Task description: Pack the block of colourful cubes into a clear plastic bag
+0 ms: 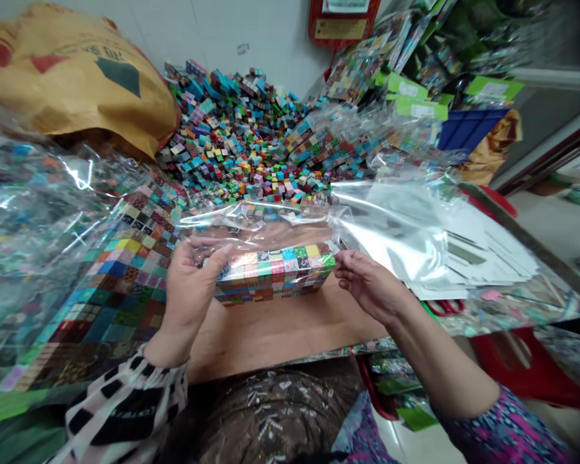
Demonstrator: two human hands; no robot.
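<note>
A long block of colourful printed cubes point(275, 274) lies in a clear plastic bag point(261, 222) on a brown board point(290, 328). My left hand point(193, 283) grips the block's left end, thumb on top and fingers behind it. At the right end, my right hand point(362, 277) has its thumb and fingers pinched together on the edge of the bag. The bag's loose film spreads behind the block. Part of my left fingers is hidden by the film and the block.
A heap of loose cubes point(241, 142) lies against the wall. Wrapped cube blocks point(125, 258) line the left side. To the right are clear bags point(386, 225), white sheets point(493, 251) and red-handled scissors point(447, 307). A yellow sack point(87, 71), blue bin point(468, 132) and red stool point(536, 367) stand around.
</note>
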